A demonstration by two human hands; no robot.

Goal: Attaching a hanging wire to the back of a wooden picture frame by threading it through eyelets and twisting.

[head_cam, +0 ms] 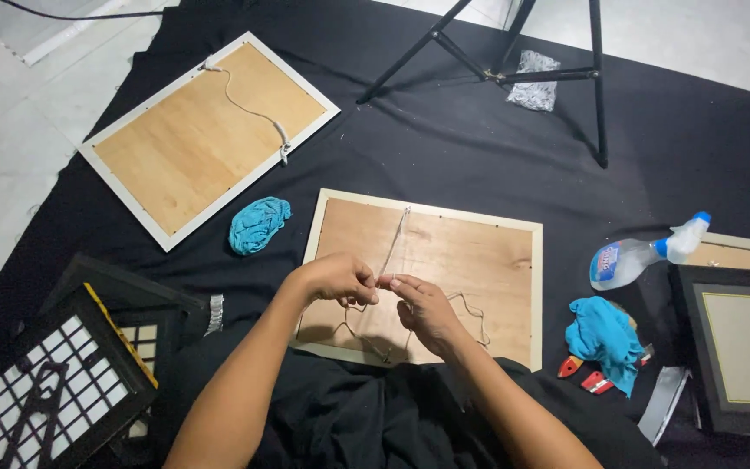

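Observation:
A picture frame (479, 260) lies face down on the black cloth in front of me, its brown backing board up. A thin white cord (395, 239) runs from the frame's top edge down to my hands and loops loosely over the board. My left hand (336, 278) and my right hand (423, 304) meet over the lower middle of the board. Both pinch the cord between fingertips, nearly touching each other.
A second face-down frame (206, 139) with a cord lies at the back left. A crumpled blue cloth (258, 223) sits between the frames. At the right are a spray bottle (644, 256), another blue cloth (605, 339), and a dark frame (744, 347). Tripod legs (514, 69) stand behind.

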